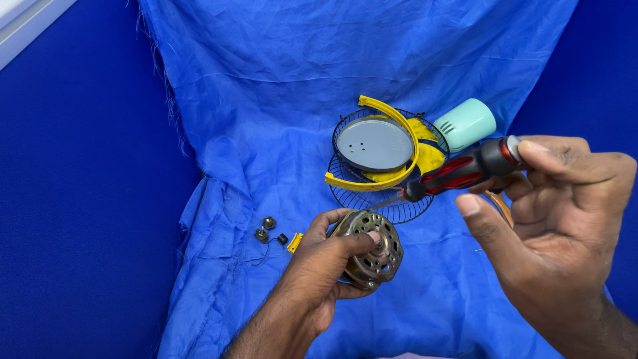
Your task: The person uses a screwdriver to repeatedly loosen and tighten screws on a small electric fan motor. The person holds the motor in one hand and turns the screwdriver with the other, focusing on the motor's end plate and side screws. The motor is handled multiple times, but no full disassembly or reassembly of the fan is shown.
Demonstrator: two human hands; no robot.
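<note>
The round brass-coloured metal fan motor (369, 249) sits low at centre, gripped in the left hand (323, 269). At two o'clock, the right hand (558, 219) closes its grip on a red-and-black-handled screwdriver (458, 174), tip toward the motor. At twelve o'clock lies a black wire fan guard (385, 163) with yellow blades; at nine, small dark nuts (264, 229) on blue cloth (266, 100).

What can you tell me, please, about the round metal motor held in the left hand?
The motor is a round, brass-coloured metal housing with oval openings around its face and a short shaft at the centre. It looks worn and dull. The left hand holds it above the blue cloth, face tilted up toward the camera, thumb near the shaft. The screwdriver tip points toward its upper edge.
</note>
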